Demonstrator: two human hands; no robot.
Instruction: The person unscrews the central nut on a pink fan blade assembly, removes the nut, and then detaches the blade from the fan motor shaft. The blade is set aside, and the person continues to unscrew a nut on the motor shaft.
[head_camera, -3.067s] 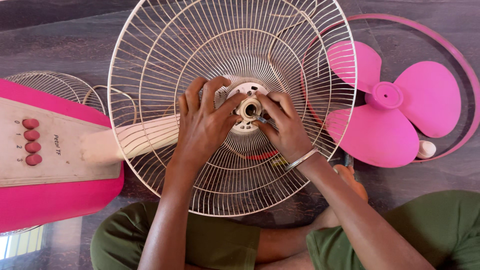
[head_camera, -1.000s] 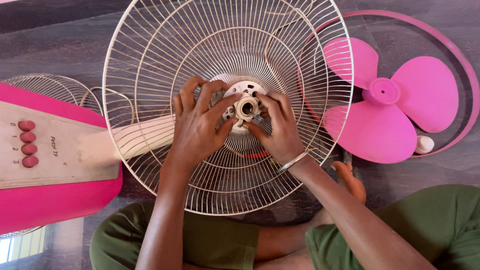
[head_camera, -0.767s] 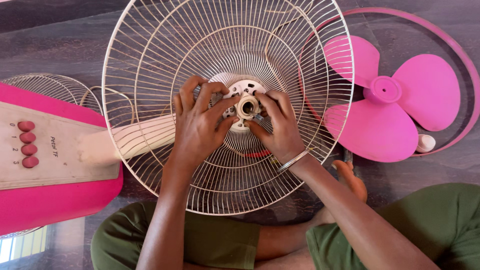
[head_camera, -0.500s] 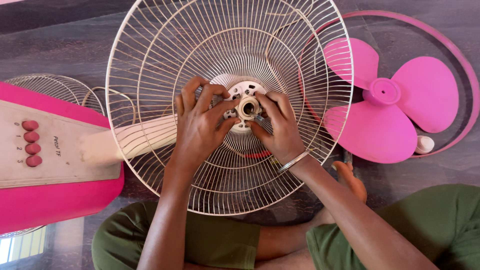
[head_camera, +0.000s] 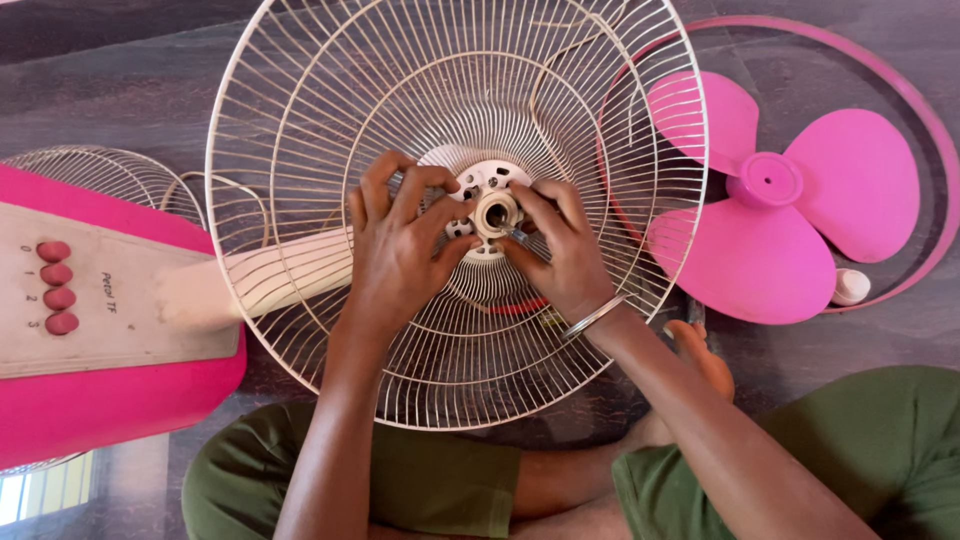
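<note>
Barely anything has shifted since the earlier frames: both hands stay at the hub, fingers regripped a touch, cage tilted slightly the same way.

Left hand (head_camera: 400, 250) is curled, fingers pressed on the cream wire fan guard (head_camera: 300, 150) and the white motor hub (head_camera: 487, 215) at its centre, thumb against the hub's rim. Right hand (head_camera: 565, 255) pinches a small grey tool or pin (head_camera: 515, 236) against the tan ring nut (head_camera: 494, 212) on the spindle; I can't tell exactly what the tool is, it's mostly hidden by the fingers. A metal bangle (head_camera: 593, 318) sits on that wrist.

The guard lies flat over the person's crossed legs, cream stem (head_camera: 270, 280) running left to the pink fan base (head_camera: 90, 400) with its row of pink buttons (head_camera: 55, 287). Pink fan blade (head_camera: 770, 215) lies well apart on the right, inside a pink rim ring (head_camera: 935, 140), white cap (head_camera: 850, 288) just beside it.

My read on doing this well: I'd keep the left hand bracing the hub so the guard can't spin, keep the tool square to the ring nut, and turn in short bites. Slipping off into the wires looks like the main risk.
</note>
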